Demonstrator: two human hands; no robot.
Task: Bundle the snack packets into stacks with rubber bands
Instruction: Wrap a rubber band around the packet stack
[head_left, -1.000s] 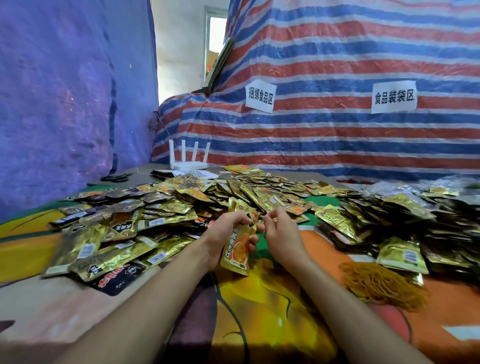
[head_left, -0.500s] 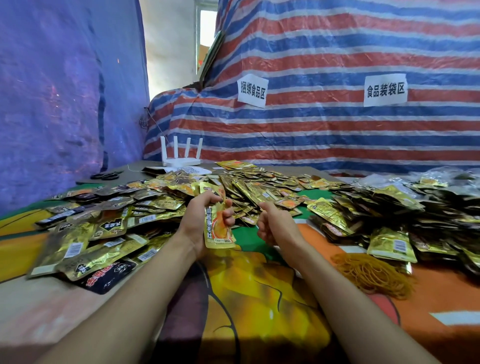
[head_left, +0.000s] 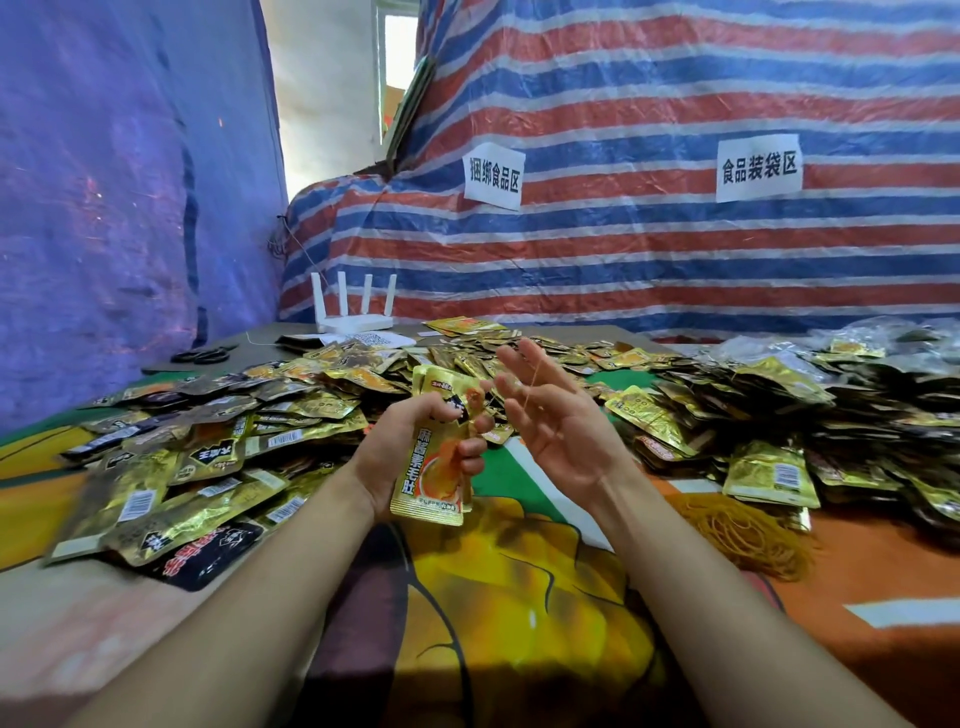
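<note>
My left hand (head_left: 410, 452) grips an upright stack of gold snack packets (head_left: 434, 470) above the table's middle. Just right of it, my right hand (head_left: 553, 415) is spread with straight fingers, and a thin yellow rubber band (head_left: 531, 387) is stretched across its fingers and palm. Loose gold and black packets (head_left: 218, 452) lie heaped on the left and across the back. A pile of yellow rubber bands (head_left: 737, 530) lies on the table to the right of my right forearm.
A heap of packets (head_left: 810, 415) fills the right side, with clear bags (head_left: 883, 338) behind it. A white router (head_left: 353, 306) and black scissors (head_left: 200, 356) sit at the back left. Striped tarpaulin with two paper signs (head_left: 493, 174) closes the back.
My left hand raised the packet stack and turned it upright. My right hand went from curled to spread open, with the rubber band now stretched over its fingers.
</note>
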